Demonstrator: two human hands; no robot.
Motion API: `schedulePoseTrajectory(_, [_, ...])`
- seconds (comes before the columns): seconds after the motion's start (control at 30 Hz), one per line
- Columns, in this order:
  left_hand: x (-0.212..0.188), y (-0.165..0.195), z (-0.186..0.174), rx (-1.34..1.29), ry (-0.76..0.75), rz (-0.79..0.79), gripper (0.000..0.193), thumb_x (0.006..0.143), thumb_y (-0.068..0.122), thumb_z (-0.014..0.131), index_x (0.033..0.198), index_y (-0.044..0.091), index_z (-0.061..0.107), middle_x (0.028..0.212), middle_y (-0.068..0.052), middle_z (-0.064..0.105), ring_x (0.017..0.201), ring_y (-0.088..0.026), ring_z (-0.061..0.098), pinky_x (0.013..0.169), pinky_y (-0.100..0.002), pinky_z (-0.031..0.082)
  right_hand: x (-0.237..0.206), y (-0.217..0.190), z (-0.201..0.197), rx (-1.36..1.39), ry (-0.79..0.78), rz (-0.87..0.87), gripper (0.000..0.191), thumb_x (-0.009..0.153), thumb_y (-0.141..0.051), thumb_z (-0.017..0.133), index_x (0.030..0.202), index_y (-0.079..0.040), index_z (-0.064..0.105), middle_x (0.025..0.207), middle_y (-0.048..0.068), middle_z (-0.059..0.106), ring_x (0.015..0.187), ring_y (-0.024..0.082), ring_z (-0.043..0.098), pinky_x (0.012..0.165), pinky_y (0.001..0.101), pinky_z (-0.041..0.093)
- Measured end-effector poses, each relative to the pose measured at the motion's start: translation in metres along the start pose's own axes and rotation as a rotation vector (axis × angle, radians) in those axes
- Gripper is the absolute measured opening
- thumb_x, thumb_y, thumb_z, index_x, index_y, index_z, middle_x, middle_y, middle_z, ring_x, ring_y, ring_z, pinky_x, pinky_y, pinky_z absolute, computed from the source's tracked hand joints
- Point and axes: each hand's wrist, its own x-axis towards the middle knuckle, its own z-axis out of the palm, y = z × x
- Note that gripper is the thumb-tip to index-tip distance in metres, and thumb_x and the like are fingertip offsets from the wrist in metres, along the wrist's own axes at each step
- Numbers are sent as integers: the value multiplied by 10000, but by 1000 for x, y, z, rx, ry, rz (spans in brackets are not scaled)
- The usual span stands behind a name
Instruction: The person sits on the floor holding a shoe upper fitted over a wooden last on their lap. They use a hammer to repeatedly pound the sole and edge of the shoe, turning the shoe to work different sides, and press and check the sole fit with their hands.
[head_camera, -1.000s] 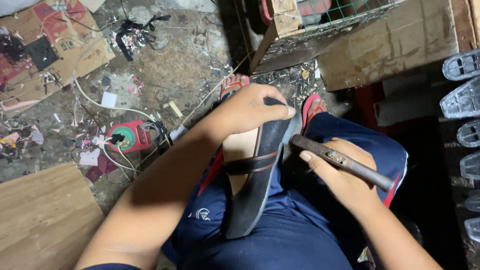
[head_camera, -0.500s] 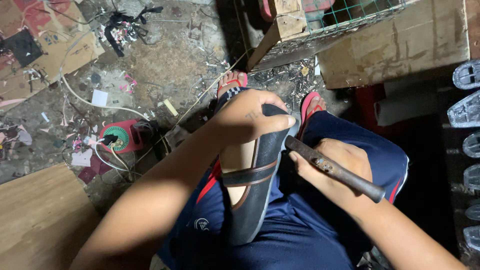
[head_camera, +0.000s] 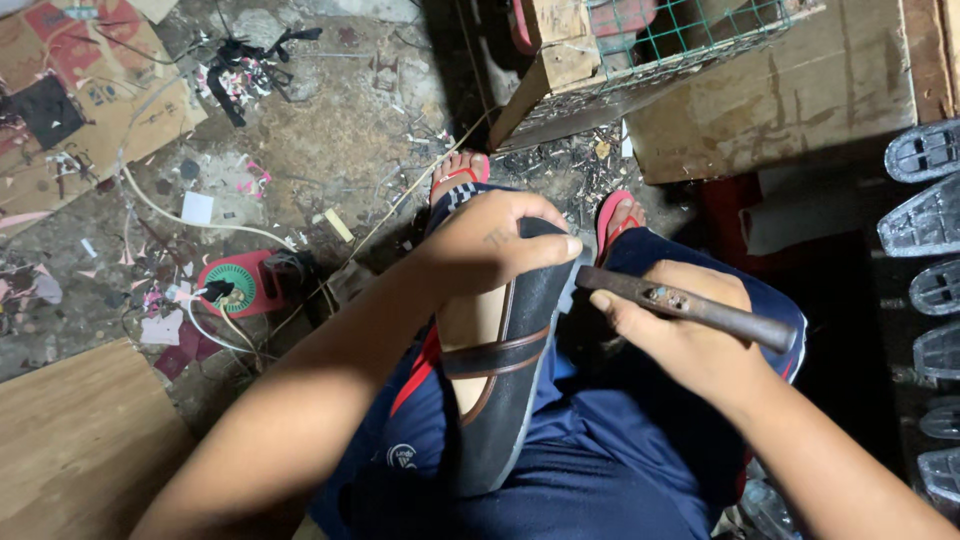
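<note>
Head cam: left hand (head_camera: 495, 250) clamps black sandal (head_camera: 505, 375) toe on lap; right hand (head_camera: 680, 335) at 3 o'clock grips hammer (head_camera: 685, 305). Sole prob stiff, light; hold near toe.

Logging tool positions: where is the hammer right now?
Head view, right of centre: the hammer lies across the right hand, its head against the sandal.

Left hand (head_camera: 490, 245) grip curled closed; right hand (head_camera: 680, 335) grip fisted, forearms converging.
</note>
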Motion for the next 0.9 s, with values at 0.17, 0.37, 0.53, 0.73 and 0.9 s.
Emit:
schedulePoseTrajectory(0.17, [1,4,-8,324,83,-16,475,802,423,709,1068,32,757,920,-113,775,871,-171,730,800,-318,547,12,4,9,-3,-4,-94,332,781,-264,838,598,-80,632,568,37,625,482,155,612,469,321,473])
schedulePoseTrajectory(0.37, [1,13,-6,180,62,-25,461,793,401,688,1047,21,752,896,-108,796,844,-165,755,780,-305,572,19,5,2,140,-57,-56,241,801,-243,813,662,-83,699,594,11,661,492,106,623,476,286,487])
schedulePoseTrajectory(0.53, [-2,13,-7,-9,4,-43,447,809,394,702,1034,11,747,884,-122,770,828,-183,715,758,-328,573,22,13,-6,128,-64,122,292,789,-242,835,650,-36,682,564,30,603,523,98,525,476,294,447])
schedulePoseTrajectory(0.73, [4,5,-8,280,79,33,391,827,415,711,1022,79,752,865,-92,761,848,-188,736,788,-330,556,33,25,-5,217,-117,121,230,804,-248,815,716,-53,730,608,14,661,554,79,574,497,281,475])
schedulePoseTrajectory(0.9, [9,-10,-5,262,108,67,380,829,405,728,996,64,756,850,-89,746,838,-169,712,776,-318,551,41,26,-9,132,-183,-43,165,808,-254,805,800,-89,796,605,27,681,511,105,619,491,285,491])
